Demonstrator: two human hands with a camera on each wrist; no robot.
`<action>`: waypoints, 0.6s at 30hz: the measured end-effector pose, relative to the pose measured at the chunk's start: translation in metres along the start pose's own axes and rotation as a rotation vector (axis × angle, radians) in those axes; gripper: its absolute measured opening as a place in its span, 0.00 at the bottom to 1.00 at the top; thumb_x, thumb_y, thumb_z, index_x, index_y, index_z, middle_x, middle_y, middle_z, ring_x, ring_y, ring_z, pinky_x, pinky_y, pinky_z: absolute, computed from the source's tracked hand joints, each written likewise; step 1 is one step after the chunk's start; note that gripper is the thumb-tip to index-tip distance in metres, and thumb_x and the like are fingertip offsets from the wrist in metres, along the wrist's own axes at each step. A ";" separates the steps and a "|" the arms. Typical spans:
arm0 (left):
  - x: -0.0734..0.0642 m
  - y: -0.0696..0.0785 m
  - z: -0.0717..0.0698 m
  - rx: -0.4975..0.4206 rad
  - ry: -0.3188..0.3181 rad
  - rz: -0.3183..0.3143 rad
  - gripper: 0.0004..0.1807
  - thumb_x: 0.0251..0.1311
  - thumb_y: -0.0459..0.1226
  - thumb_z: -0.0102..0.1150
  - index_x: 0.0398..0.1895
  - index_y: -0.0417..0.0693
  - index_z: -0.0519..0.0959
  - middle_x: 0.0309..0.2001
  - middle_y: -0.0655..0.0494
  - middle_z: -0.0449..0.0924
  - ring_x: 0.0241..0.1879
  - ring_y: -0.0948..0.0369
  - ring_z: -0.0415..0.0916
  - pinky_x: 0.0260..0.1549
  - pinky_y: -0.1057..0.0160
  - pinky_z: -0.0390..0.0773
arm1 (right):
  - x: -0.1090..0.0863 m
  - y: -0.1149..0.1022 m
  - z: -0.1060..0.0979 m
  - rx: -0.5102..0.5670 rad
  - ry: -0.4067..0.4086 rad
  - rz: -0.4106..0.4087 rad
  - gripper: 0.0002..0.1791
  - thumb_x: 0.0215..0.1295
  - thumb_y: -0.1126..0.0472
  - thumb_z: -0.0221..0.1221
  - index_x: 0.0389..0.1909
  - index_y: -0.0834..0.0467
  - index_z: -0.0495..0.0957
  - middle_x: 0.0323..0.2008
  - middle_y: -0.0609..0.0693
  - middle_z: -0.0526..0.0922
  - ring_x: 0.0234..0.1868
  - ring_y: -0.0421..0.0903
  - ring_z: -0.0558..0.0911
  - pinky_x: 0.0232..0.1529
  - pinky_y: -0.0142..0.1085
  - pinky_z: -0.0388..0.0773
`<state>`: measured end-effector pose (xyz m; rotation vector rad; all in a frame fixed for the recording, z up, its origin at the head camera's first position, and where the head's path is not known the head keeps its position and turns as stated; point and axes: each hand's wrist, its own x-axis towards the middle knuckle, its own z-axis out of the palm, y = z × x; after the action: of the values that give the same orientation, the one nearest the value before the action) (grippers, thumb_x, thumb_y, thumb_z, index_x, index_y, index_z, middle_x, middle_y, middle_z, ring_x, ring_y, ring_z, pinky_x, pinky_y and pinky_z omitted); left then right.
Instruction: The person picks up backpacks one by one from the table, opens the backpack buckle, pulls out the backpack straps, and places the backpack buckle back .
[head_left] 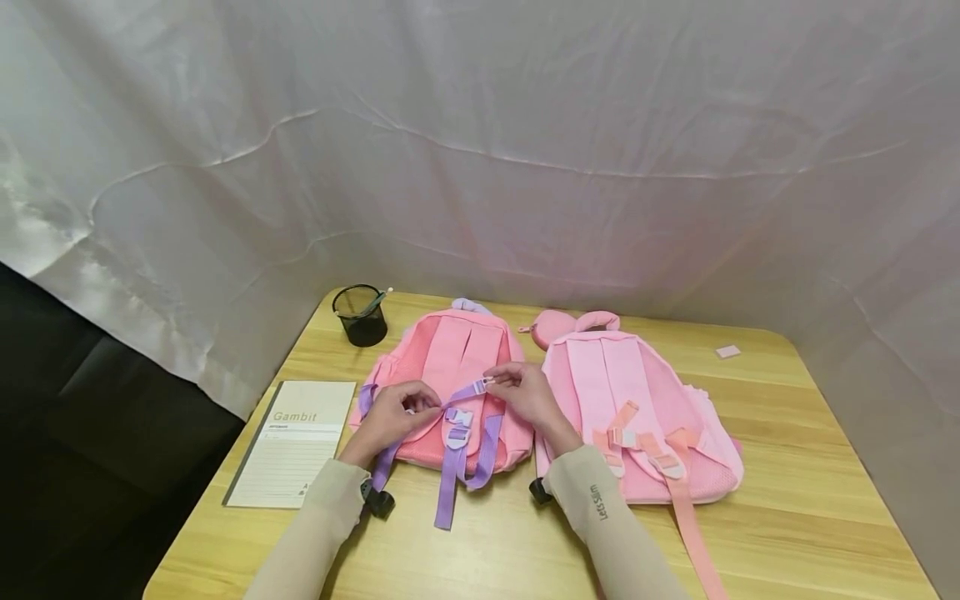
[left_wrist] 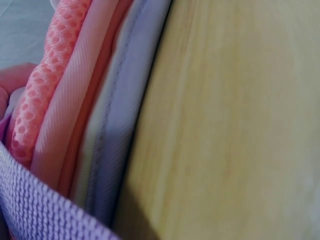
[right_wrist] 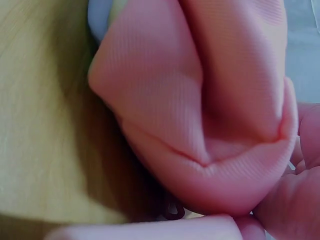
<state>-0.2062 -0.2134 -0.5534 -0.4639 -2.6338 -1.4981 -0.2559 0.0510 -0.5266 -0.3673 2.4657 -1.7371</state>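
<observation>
A coral-pink backpack (head_left: 468,333) with purple straps lies with its strap side up. Across its middle runs a purple chest strap (head_left: 467,392). My left hand (head_left: 401,414) pinches this strap near its left part. At the strap's right end, my right hand (head_left: 528,396) pinches a small pale buckle piece (head_left: 487,382). Another pale buckle (head_left: 458,418) lies just below on the backpack. The left wrist view shows the backpack's mesh edge (left_wrist: 52,75) and purple webbing (left_wrist: 45,210). A side pocket (right_wrist: 210,175) fills the right wrist view, with part of the right hand beside it.
To the right lies a light pink backpack (head_left: 652,400) with orange straps, a round pink pouch (head_left: 552,327) at its top. A Gambit notebook (head_left: 288,450) is at the left. Behind it stands a black mesh pen cup (head_left: 366,327). A small white-pink block (head_left: 727,352) sits far right.
</observation>
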 end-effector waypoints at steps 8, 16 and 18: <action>0.000 -0.001 0.001 0.028 0.007 -0.007 0.07 0.62 0.37 0.73 0.35 0.63 0.86 0.28 0.64 0.80 0.30 0.62 0.75 0.32 0.66 0.75 | -0.003 -0.001 0.002 -0.072 0.015 -0.017 0.08 0.59 0.70 0.71 0.40 0.59 0.88 0.33 0.53 0.89 0.32 0.40 0.83 0.36 0.31 0.80; -0.001 0.000 0.002 0.031 0.009 -0.012 0.07 0.62 0.37 0.73 0.35 0.63 0.86 0.28 0.64 0.80 0.30 0.62 0.75 0.32 0.66 0.75 | -0.003 -0.001 0.003 -0.089 0.020 -0.018 0.08 0.59 0.71 0.71 0.39 0.59 0.89 0.32 0.52 0.89 0.30 0.39 0.82 0.35 0.31 0.80; 0.000 0.001 0.002 0.034 0.011 -0.007 0.07 0.62 0.38 0.73 0.35 0.63 0.86 0.28 0.64 0.80 0.30 0.62 0.75 0.32 0.66 0.75 | -0.003 -0.001 0.003 -0.089 0.020 -0.021 0.08 0.59 0.71 0.71 0.39 0.59 0.89 0.32 0.52 0.89 0.30 0.38 0.82 0.35 0.31 0.80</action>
<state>-0.2054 -0.2115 -0.5540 -0.4426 -2.6511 -1.4513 -0.2521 0.0487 -0.5268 -0.3868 2.5686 -1.6495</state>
